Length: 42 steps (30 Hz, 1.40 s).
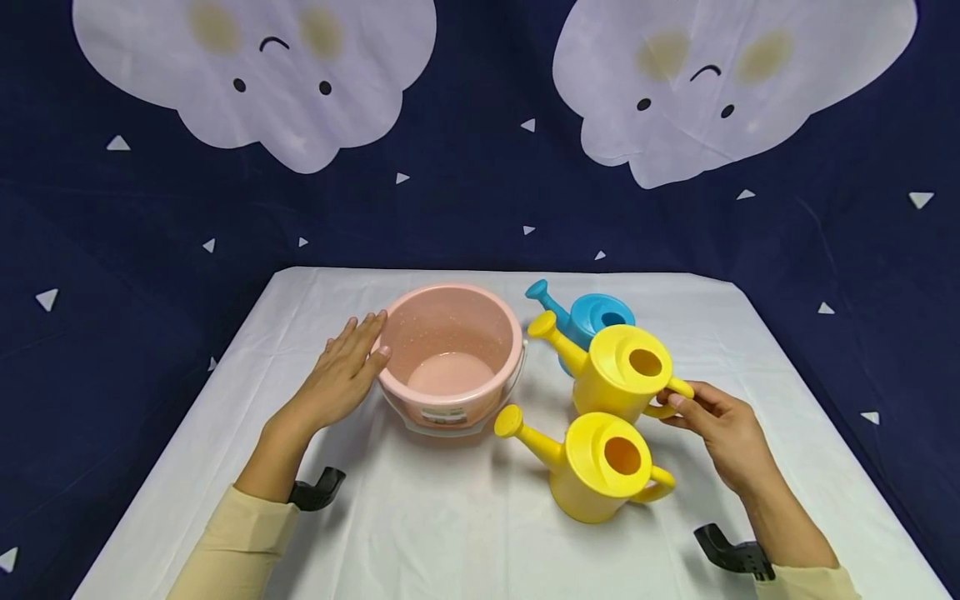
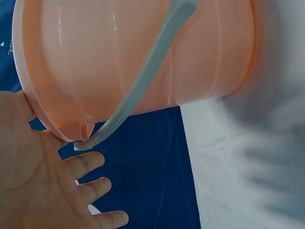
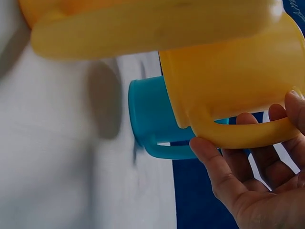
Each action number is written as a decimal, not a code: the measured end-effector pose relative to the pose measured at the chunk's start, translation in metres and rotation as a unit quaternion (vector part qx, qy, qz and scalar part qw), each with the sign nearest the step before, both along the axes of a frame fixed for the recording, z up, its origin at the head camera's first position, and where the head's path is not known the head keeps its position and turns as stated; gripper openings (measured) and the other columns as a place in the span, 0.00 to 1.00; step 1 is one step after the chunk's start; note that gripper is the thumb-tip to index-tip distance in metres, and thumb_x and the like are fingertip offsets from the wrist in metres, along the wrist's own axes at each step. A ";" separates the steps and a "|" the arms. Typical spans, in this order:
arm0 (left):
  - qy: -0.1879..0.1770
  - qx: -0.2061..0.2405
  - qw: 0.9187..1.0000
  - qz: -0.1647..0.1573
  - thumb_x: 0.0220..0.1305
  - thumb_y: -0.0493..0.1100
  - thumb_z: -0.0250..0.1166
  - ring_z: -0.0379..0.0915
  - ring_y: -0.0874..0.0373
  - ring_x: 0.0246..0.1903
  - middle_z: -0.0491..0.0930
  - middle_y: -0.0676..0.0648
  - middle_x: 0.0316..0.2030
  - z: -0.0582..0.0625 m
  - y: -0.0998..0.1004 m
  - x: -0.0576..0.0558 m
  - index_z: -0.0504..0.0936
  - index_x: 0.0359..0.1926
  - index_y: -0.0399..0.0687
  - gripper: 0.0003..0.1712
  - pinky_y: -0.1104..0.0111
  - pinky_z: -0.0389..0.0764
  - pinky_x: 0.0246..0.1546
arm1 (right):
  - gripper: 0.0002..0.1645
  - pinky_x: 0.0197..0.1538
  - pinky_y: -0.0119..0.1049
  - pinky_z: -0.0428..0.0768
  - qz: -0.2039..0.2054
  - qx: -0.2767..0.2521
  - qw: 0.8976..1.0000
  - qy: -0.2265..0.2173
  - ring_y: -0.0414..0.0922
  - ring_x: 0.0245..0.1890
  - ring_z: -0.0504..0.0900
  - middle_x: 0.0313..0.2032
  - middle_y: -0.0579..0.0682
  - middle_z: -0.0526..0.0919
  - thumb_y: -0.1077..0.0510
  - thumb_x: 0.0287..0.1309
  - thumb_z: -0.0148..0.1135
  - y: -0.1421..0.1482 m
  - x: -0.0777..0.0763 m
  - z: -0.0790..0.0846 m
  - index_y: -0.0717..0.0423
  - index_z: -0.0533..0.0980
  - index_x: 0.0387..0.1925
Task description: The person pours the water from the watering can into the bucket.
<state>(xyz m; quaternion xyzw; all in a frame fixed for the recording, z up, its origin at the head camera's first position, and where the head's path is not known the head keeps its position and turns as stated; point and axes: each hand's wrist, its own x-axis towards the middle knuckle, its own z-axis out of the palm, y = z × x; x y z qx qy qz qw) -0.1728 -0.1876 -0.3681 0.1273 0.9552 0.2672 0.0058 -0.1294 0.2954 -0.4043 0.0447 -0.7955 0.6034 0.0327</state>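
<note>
My left hand (image 1: 337,379) rests against the left rim of a pink bucket (image 1: 405,400), fingers straight. The left wrist view shows its palm beside the bucket's rim and the pale handle (image 2: 143,83). With my right hand (image 1: 723,433) I grip the handle of a yellow watering can (image 1: 607,390). In the right wrist view, fingers (image 3: 221,174) curl round that handle, and the can appears raised off the table. A second yellow watering can (image 1: 581,479) stands nearer to me. Behind the held can is a blue watering can (image 1: 594,310), partly hidden.
White cloth covers the table (image 1: 420,542), its far edge meeting a dark blue curtain (image 1: 480,225) with clouds and triangles. The bucket stands left of the watering cans, whose spouts point left. A black wrist mount (image 1: 318,490) sits on the left wrist, another (image 1: 735,554) on the right.
</note>
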 end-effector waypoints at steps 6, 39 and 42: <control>0.000 0.000 1.000 0.000 0.73 0.62 0.35 0.30 0.43 0.75 0.43 0.43 0.75 0.001 0.000 0.000 0.41 0.75 0.61 0.34 0.38 0.37 0.69 | 0.18 0.42 0.29 0.83 0.006 -0.010 1.000 0.007 0.34 0.42 0.84 0.41 0.42 0.84 0.57 0.63 0.57 0.002 -0.002 0.006 0.64 0.75 0.51; -0.012 -0.003 1.000 0.004 0.72 0.64 0.33 0.28 0.46 0.75 0.39 0.48 0.75 0.000 0.001 0.000 0.39 0.75 0.64 0.34 0.41 0.35 0.70 | 0.16 0.40 0.30 0.83 0.016 -0.002 0.999 0.037 0.36 0.40 0.84 0.37 0.45 0.83 0.60 0.64 0.56 0.007 -0.012 0.043 0.70 0.74 0.46; -0.011 -0.002 1.000 0.003 0.72 0.64 0.33 0.28 0.46 0.75 0.39 0.48 0.75 0.000 0.001 0.001 0.39 0.75 0.63 0.35 0.40 0.35 0.70 | 0.15 0.40 0.29 0.83 0.021 -0.002 0.999 0.042 0.35 0.39 0.84 0.37 0.46 0.83 0.61 0.64 0.56 0.007 -0.012 0.046 0.71 0.74 0.46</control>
